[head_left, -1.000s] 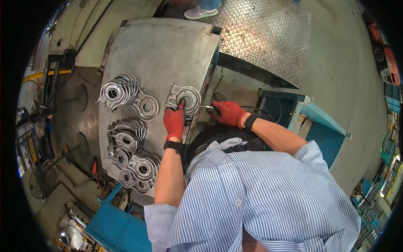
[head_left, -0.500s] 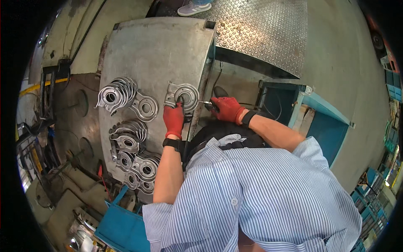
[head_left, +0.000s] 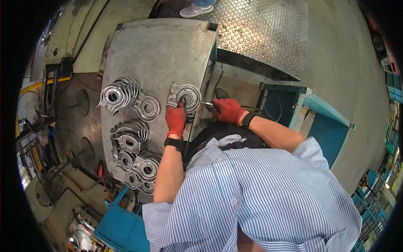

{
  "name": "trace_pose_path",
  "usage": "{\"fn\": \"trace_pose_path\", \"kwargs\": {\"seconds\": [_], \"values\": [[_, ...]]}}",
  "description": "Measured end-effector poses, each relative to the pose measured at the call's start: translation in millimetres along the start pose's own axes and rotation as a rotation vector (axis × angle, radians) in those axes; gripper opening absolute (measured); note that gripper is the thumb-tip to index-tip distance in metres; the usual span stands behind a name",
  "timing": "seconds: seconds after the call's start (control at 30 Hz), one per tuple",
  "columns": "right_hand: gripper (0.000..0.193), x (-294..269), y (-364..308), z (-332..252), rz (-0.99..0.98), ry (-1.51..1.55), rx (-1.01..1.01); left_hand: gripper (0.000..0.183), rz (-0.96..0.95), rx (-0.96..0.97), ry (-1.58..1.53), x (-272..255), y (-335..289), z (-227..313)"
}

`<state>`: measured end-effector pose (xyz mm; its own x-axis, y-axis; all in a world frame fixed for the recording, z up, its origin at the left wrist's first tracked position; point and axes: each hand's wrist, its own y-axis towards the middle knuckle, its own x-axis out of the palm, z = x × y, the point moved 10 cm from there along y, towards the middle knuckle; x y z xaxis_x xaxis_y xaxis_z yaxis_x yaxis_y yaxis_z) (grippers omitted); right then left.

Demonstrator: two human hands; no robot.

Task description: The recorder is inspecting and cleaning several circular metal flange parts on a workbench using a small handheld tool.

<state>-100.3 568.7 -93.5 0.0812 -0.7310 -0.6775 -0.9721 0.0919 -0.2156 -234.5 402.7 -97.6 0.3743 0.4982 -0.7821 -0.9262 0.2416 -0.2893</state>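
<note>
A stamped metal bracket (head_left: pixel 192 93) with a round ringed opening lies at the right edge of the steel table (head_left: pixel 163 50). My red-gloved left hand (head_left: pixel 176 120) grips it from the near side, fingers at the ring's opening. In my red-gloved right hand (head_left: pixel 228 111) is a small die grinder (head_left: pixel 210 107), dark-bodied with a thin metal shaft. Its shaft points left, and the tip meets or nearly meets the bracket's right rim. Most of the tool's body is hidden by the glove.
Similar brackets stand in a fanned stack (head_left: pixel 119 93), with a single bracket (head_left: pixel 147 108) beside it. Nearer me lie more piled brackets (head_left: pixel 145 166). A blue metal cabinet (head_left: pixel 325 126) is to my right. Beyond the table are a tread-plate platform (head_left: pixel 264 33) and another person's shoe (head_left: pixel 196 10).
The whole view has shifted slightly. Both hands keep nearly the same places, the left on the bracket and the right on the die grinder at its rim.
</note>
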Motion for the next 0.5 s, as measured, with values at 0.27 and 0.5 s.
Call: {"fn": "trace_pose_path", "kwargs": {"seconds": [0.27, 0.5], "values": [[0.034, -2.9, -3.6, -2.2, 0.012, -0.019, 0.006, 0.032, 0.022, 0.006, 0.048, -6.9, -6.0, 14.6], [0.033, -1.5, -5.5, -2.2, 0.029, 0.001, 0.0, 0.032, 0.004, 0.06, -0.002, 3.6, -0.3, -2.6]]}}
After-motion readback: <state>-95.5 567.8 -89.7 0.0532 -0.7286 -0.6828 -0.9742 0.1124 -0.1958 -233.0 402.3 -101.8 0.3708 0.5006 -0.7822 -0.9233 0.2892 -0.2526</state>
